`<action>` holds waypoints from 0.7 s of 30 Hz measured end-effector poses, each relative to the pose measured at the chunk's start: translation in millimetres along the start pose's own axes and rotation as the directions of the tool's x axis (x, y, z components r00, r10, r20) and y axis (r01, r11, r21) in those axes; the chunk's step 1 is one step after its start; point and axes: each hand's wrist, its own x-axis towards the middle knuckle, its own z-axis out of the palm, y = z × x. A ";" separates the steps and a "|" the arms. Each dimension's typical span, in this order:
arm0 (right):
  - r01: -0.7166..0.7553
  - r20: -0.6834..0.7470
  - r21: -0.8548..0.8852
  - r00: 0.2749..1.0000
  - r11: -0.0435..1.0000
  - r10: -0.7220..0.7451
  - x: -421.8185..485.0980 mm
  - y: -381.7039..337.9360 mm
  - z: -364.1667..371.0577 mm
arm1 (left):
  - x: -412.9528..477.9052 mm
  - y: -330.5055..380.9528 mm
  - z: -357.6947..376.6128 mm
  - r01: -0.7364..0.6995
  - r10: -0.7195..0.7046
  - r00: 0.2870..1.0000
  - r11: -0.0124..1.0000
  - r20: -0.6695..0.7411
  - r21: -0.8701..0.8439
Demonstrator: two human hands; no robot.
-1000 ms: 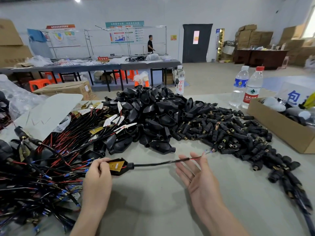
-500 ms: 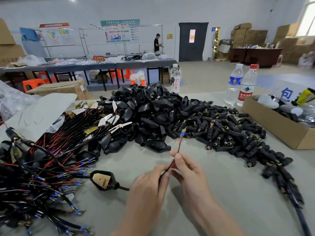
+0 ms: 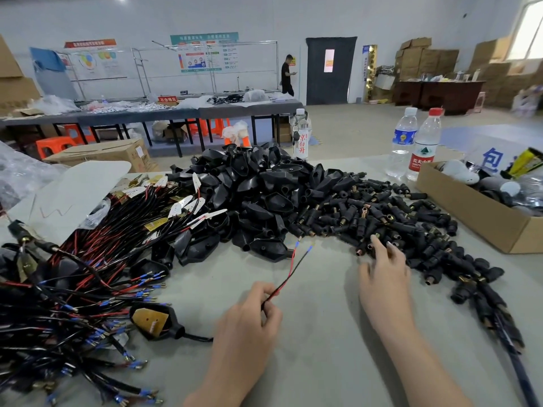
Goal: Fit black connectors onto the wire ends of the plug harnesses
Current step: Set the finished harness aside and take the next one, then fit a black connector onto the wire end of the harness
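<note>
The thin red-and-black twin wire (image 3: 289,273) of one plug harness ran on a slant from near-left to far-right. Its long axis rose from the left hand (image 3: 249,327) toward the heaps, and its two blue-sleeved ends (image 3: 296,245) forked apart in the air, pointing away from the person and stopping just short of the black piles. The same lead passed under the left hand to a black moulded plug with a yellow card face (image 3: 155,321). This lay flat on the grey-green worktop (image 3: 317,371), just beside the big tangle of black and red harnesses (image 3: 73,283).

A bare strip of worktop lay between and in front of the hands, hemmed on the left by the tangle and on the far side by a mound of black plastic plug shells (image 3: 258,189). On the right it was closed in by a spread of small black cylindrical connectors with brass mouths (image 3: 382,212), which trailed toward the near right edge. A brown cardboard box (image 3: 470,218) stood beyond them, with two clear plastic water bottles (image 3: 411,148) behind.

The left hand pinched the wire between thumb and curled fingers, wrist low. The right hand (image 3: 382,280) was open and palm-down — its stretched fingertips (image 3: 374,239) touched the near edge of the connectors and held nothing visible.
</note>
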 end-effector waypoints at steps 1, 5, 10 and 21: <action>0.009 -0.005 -0.077 1.000 0.997 -0.010 3.4 0.0 2.9 | -0.1 0.3 -0.5 -0.007 0.008 1.000 1.000 0.002 -0.018; 0.088 0.041 -0.336 0.996 0.938 -0.079 22.5 -1.0 9.8 | 2.6 0.7 -3.2 -0.048 0.047 0.999 0.993 -0.015 -0.110; 0.089 -0.001 -0.365 0.995 0.927 -0.096 26.3 0.6 12.6 | 5.2 1.8 -3.5 -0.037 0.030 0.999 0.979 -0.041 -0.201; -0.010 -0.009 -0.191 1.000 0.981 0.008 33.1 -0.2 4.0 | -9.1 12.5 -2.7 -0.231 0.201 0.954 0.966 0.224 0.116</action>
